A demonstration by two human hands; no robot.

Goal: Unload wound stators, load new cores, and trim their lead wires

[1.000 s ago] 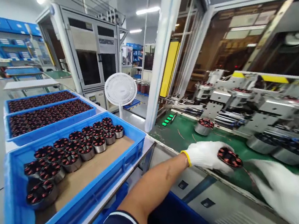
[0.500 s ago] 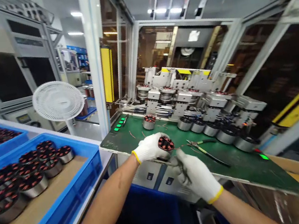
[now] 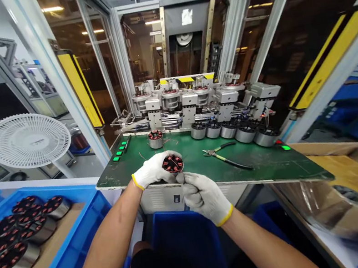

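My gloved left hand (image 3: 155,169) is wrapped around a motor stator (image 3: 173,164) with copper windings, just above the front edge of the green worktop (image 3: 202,171). The windings face up toward me. My gloved right hand (image 3: 203,194) is closed at the stator's lower right rim, thumb and fingers pressed together; whatever is between them is too small to make out. Another wound stator (image 3: 155,140) stands on the worktop behind my left hand. Diagonal cutters (image 3: 226,158) with green-and-black handles lie with their jaws apart, to the right of the stator I hold.
A winding machine (image 3: 187,104) spans the back of the worktop, with several unwound stators (image 3: 228,130) before it. On the left, a blue bin (image 3: 83,201) carries wound stators, near a white fan (image 3: 28,141). A cardboard box (image 3: 307,153) stands right. Wire scraps lie on the worktop.
The view has turned right and levelled out. My right hand has come closer to the stator's rim, while my left hand keeps its hold on the stator.
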